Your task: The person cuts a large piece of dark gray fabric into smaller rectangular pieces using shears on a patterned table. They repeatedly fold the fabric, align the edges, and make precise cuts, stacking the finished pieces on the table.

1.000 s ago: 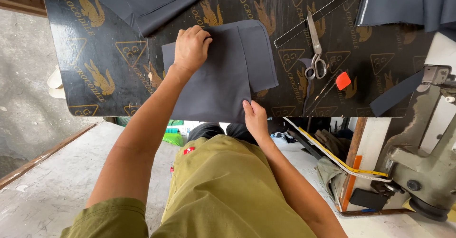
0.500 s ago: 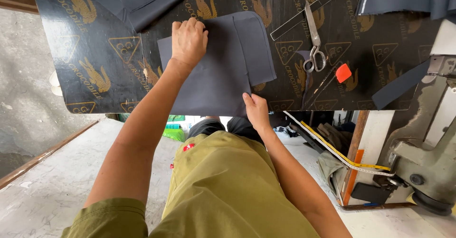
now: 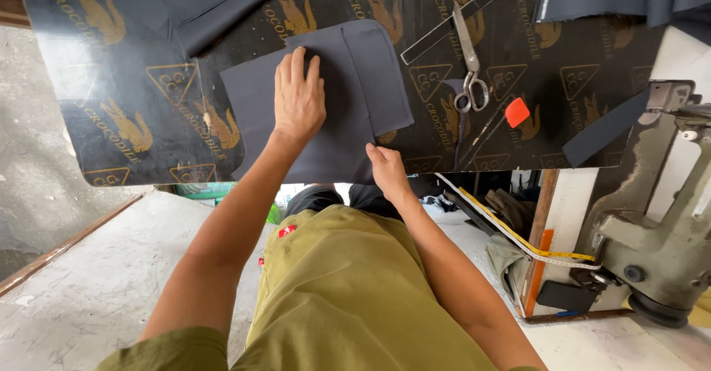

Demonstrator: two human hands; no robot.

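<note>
The left hand (image 3: 298, 98) lies flat and open, palm down, fingers together and pointing away from the person, pressing on the dark grey fabric piece (image 3: 326, 112). The right hand (image 3: 386, 169) is at the near edge of the same fabric piece, its fingers curled onto the cloth at the lower corner of the folded part; whether it pinches the edge or only presses on it cannot be told. The fabric piece lies spread on the black printed surface (image 3: 133, 119), near its front edge, and a narrower flap with a rounded far corner is folded over its right side, just right of the left hand.

To the right of the fabric piece, a pair of scissors (image 3: 467, 52) lies on the surface with its blades pointing away and its handles towards the person. A long dark ruler (image 3: 474, 8) lies slanted beside the blades. Just right of the scissor handles sits a small red chalk piece (image 3: 517, 111). More dark cloth (image 3: 185, 1) is heaped at the far left of the surface, and another dark heap lies at the far right corner. Off the right edge stands a grey sewing machine (image 3: 659, 230), with a yellow measuring tape (image 3: 518, 234) draped below the surface beside it.
</note>
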